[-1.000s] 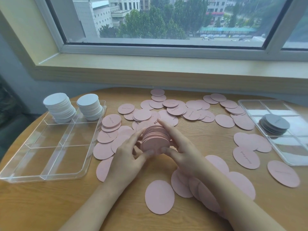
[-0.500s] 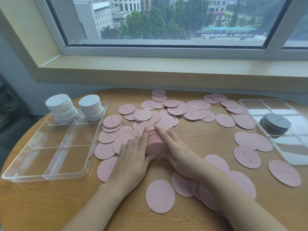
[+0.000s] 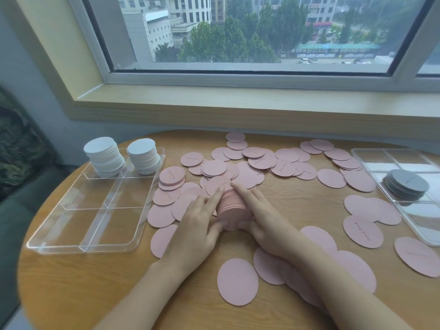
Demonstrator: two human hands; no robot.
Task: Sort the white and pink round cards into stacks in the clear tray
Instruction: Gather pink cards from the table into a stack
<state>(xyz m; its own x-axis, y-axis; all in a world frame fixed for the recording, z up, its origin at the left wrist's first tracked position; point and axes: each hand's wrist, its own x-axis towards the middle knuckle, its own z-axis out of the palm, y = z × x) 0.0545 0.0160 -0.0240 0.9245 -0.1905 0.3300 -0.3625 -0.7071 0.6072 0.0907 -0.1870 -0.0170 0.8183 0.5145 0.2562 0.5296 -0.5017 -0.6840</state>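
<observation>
A stack of pink round cards [image 3: 232, 207] lies on its edge on the table, squeezed between both hands. My left hand [image 3: 197, 225] holds its left side, fingers stretched along it and thumb under the near end. My right hand [image 3: 264, 214] holds the right side the same way. Loose pink cards [image 3: 260, 163] are scattered over the table around and beyond the hands. The clear tray [image 3: 78, 244] sits at the left, with two stacks of white cards [image 3: 104, 158] in its far compartments; its nearer compartments hold nothing.
A second clear tray [image 3: 419, 225] at the right edge holds a small stack of grey cards [image 3: 407, 184]. Pink cards lie under my right forearm, and a single one [image 3: 237, 282] lies near the front. A window sill runs behind the round wooden table [image 3: 71, 294].
The pink stack went from a face-on hold to lying sideways on the table. Both hands lowered and closed in along its sides.
</observation>
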